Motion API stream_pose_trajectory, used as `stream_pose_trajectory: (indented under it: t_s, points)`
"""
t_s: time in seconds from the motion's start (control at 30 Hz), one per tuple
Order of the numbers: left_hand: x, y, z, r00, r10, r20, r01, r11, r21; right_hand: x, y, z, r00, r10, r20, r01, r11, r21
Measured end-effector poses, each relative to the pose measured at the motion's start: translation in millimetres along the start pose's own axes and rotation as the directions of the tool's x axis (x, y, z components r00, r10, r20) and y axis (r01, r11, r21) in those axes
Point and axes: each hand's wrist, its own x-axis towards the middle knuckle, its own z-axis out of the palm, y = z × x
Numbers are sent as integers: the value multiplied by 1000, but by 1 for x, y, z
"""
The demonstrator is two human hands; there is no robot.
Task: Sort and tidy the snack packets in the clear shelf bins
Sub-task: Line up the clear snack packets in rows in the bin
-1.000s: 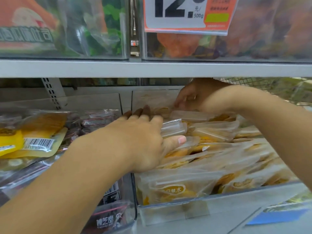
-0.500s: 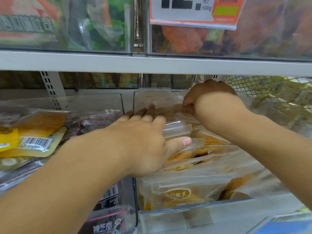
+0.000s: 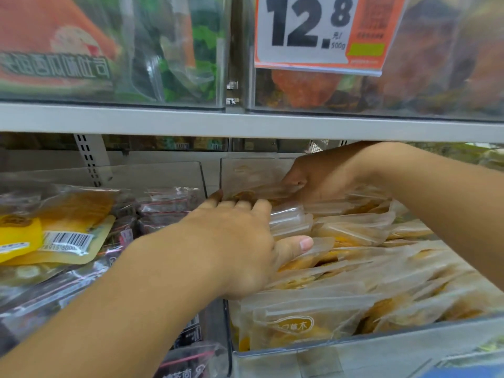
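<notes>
— So where are the snack packets (image 3: 351, 233) sitting?

— Heaped loose in the clear bin (image 3: 381, 347) on the lower shelf, frosted pouches with something orange inside. My left hand (image 3: 240, 241) lies over the pile near the bin's left wall, fingers stretched forward and flat, thumb out along a pouch, pressing more than gripping. My right hand (image 3: 313, 178) is at the back, under the shelf edge (image 3: 245, 124), fingers curled down onto a packet (image 3: 261, 193) there. It looks pinched, though I cannot see the fingertips clearly.

— How will they handle?

— Light, I'd judge, and soft. The film looks slick, so they would slide over one another rather than stack stiffly, and the contents could crack if squeezed. I would take each by its flat sealed edge, or sweep several together with an open palm.
</notes>
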Motion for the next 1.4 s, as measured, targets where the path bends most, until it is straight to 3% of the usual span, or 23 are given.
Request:
stream_pose_trajectory:
  t_s: [0.1, 0.23, 0.37, 0.5, 0.67, 0.8, 0.97, 1.23, 1.4]
  points:
    - [-1, 1, 2, 1000, 3, -10, -3, 1000, 9, -1, 0, 11, 984, -29, -173, 32, 999, 13]
    - [0, 2, 3, 1000, 3, -23, -3, 1000, 16, 11, -10, 15, 991, 61, -117, -81, 982, -170]
    - [-1, 1, 5, 999, 9, -49, -8, 1000, 15, 26, -9, 22, 973, -2, -231, -44, 980, -194]
    - [-1, -2, 7, 998, 10, -62, -11, 1000, -13, 26, -8, 19, 949, -121, -292, 130, 991, 12]
    - [0, -1, 7, 996, -41, -84, 32, 995, -97, 28, -9, 16, 887, -196, -418, 315, 919, 236]
    - [1, -2, 8, 996, -46, -82, 32, 986, -166, 34, -17, 16, 903, -211, -374, 324, 907, 269]
    - [2, -2, 9, 996, -21, -84, 10, 992, -128, 43, -27, 20, 945, -170, -280, 246, 933, 262]
    - [-1, -2, 6, 997, -8, -73, 4, 999, -47, 23, -30, 15, 985, -160, -64, 165, 982, 95]
    - [0, -4, 1, 997, -24, -67, 20, 998, -59, -33, -15, 15, 977, -52, -206, 66, 996, 60]
